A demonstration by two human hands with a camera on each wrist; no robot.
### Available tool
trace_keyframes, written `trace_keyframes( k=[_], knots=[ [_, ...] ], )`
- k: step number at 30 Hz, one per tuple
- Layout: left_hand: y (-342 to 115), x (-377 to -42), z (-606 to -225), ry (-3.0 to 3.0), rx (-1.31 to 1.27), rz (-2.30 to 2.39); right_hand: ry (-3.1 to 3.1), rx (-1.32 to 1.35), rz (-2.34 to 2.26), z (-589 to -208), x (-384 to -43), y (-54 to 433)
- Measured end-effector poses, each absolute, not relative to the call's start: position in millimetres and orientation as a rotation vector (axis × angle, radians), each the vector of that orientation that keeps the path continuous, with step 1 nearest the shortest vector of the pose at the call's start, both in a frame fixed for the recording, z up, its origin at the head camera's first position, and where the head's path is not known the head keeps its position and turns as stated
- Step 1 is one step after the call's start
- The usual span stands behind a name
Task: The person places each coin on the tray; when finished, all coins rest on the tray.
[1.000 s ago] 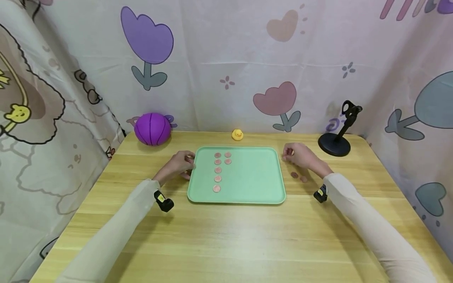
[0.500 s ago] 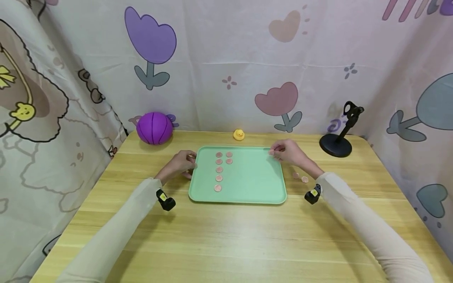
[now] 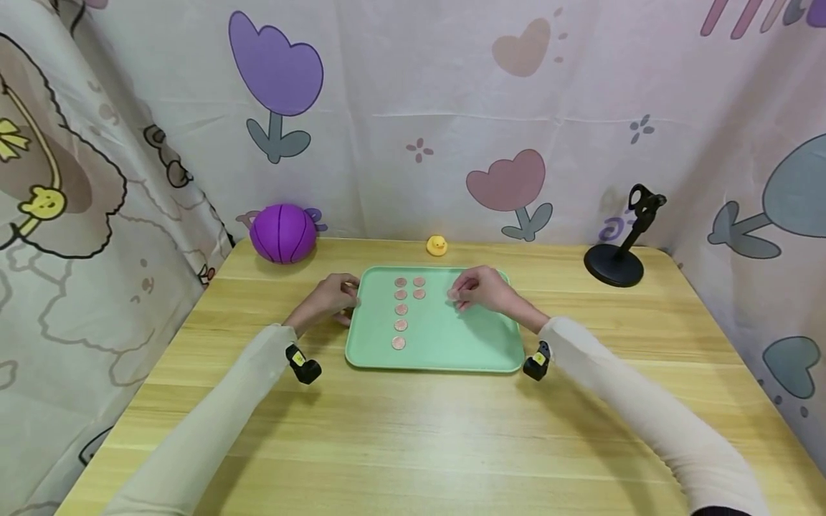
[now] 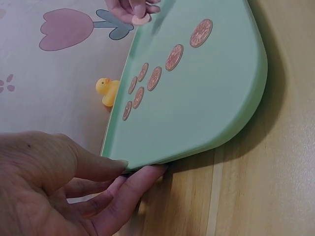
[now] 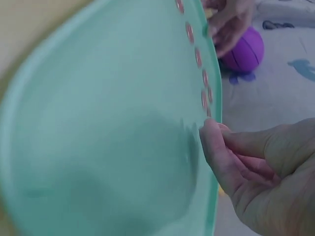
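Note:
A mint-green tray (image 3: 480,342) lies on the wooden table. My left hand (image 3: 330,297) grips its left rim, the thumb on top and the fingers curled at the outer side, as the left wrist view shows. Copper-coloured coins (image 4: 174,57) lie flat in the tray's left half: several in one column, two in a shorter column beside it. Above the middle of the tray, my right hand (image 3: 485,288) pinches another coin (image 4: 141,19) between thumb and fingertips, to the right of the shorter column. Its shadow falls on the tray floor.
Along the table's back edge stand a purple ball (image 3: 282,233) at left, a small yellow rubber duck (image 3: 437,246) behind the tray and a black stand (image 3: 614,265) at right. A patterned curtain (image 3: 387,79) hangs close behind the table.
My right hand has moved left from the table beside the tray to over its middle, carrying a coin. Two loose coins right of the tray are now hidden by my right arm. The left hand stays put.

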State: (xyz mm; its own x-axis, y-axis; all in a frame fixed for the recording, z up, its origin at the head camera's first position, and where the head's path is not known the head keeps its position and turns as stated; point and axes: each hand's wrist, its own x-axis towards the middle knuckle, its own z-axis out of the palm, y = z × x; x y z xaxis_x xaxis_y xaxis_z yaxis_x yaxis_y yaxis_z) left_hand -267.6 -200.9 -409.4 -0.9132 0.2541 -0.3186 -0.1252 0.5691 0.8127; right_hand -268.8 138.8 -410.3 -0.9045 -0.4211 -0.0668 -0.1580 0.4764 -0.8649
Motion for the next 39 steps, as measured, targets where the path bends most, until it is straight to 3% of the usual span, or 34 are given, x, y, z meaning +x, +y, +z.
trace_keyframes(
  k=[17, 39],
  knots=[
    [-203, -266, -409, 2.408, 0.14, 1.287, 2.265, -0.265, -1.479, -422, -269, 77],
    [-202, -268, -409, 2.401, 0.125, 1.281, 2.458, -0.324, -1.286, -421, -269, 82]
  ],
)
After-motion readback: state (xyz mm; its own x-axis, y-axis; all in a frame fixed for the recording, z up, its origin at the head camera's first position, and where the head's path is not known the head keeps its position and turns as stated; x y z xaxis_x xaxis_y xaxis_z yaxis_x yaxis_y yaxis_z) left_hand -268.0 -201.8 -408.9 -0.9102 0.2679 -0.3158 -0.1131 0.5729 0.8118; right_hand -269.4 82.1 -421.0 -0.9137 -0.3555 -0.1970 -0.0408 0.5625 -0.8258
